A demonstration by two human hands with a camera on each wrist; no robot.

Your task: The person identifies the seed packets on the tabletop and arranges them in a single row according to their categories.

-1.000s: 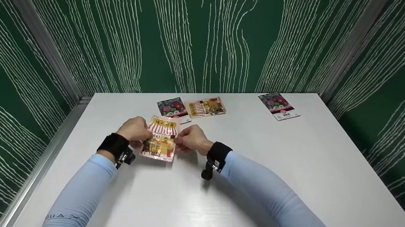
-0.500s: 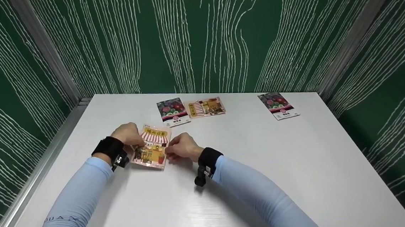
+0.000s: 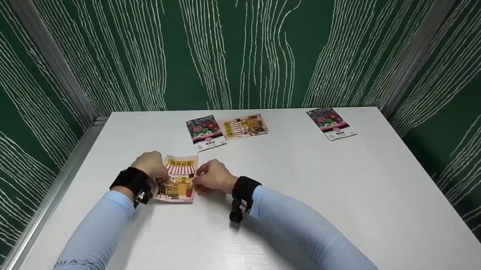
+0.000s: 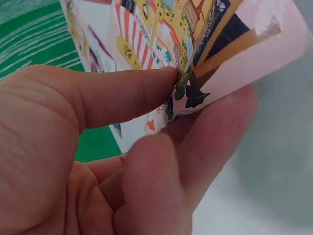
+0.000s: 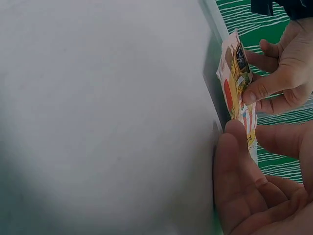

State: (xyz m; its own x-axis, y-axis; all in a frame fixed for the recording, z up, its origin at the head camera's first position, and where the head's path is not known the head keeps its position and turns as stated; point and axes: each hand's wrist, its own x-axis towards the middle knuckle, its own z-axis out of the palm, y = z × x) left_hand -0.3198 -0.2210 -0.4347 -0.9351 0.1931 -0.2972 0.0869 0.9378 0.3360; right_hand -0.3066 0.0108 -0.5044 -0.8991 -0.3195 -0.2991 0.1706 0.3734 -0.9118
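Note:
A pink seed packet with a striped awning and yellow sign printed on it is held between both hands, close over the table. My left hand pinches its left edge, thumb on the printed face. In the left wrist view the packet bends a little where the left thumb presses it against the fingers behind. My right hand pinches the opposite edge. From the right wrist, the packet appears nearly edge-on, with the right fingertips at its near end.
Behind the hands lie a flower-printed seed packet and a second awning packet, side by side and meeting at their edges. Another flower packet lies at the back right of the white table. Green walls with white lines enclose it.
Both hands have brought the awning packet left and towards me, lower and straighter than before. The flower packet behind it, partly covered earlier, now shows whole.

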